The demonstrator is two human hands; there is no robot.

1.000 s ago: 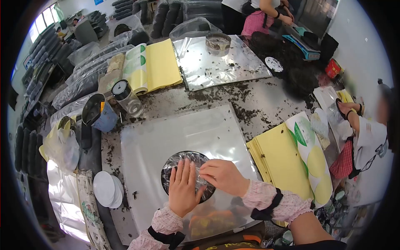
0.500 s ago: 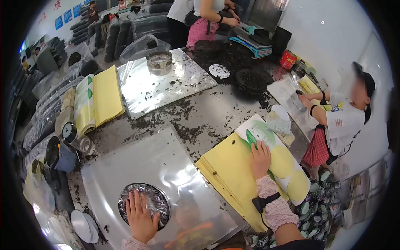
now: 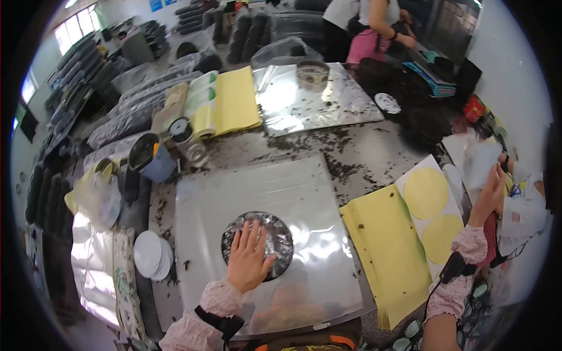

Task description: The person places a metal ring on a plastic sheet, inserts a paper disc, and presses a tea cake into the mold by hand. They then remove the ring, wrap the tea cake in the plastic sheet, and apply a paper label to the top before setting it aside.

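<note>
Head view puts your left hand (image 3: pixel 250 260) nearest, palm down and fingers spread flat, gripping nothing, resting on the wrapped disc (image 3: pixel 282 237). That disc is round and dark, already covered in crinkled clear film. It lies near the middle of the silver sheet (image 3: pixel 263 187), mostly under your palm, with its right edge showing beside your fingers. Judging from this, the film layer is done and no paper is around the disc yet. Just left of the silver sheet sit some white discs (image 3: pixel 149 255) on the table (image 3: pixel 374 146).

To your right lies the yellow stack (image 3: pixel 383 251), its printed leaf (image 3: pixel 427 193) showing two yellow circles; neither hand touches it. Your right hand (image 3: pixel 489 196) is raised past that stack, well apart from the wrapped disc. Its fingers seem to pinch the lower edge of a pale sheet (image 3: pixel 477 158) held up in the air, though the grip is small in the frame, so take that as a judgement. A co-worker (image 3: pixel 524 213) sits just behind it.

Farther off stand a blue cup (image 3: pixel 155 164) and a black-lidded jar (image 3: pixel 187 140), with loose dark leaf (image 3: pixel 339 167) strewn between. Beyond them lie a second silver sheet (image 3: pixel 328 102) carrying a metal ring (image 3: pixel 312 73) and a second yellow stack (image 3: pixel 234 99). People (image 3: pixel 380 23) stand at the far end
</note>
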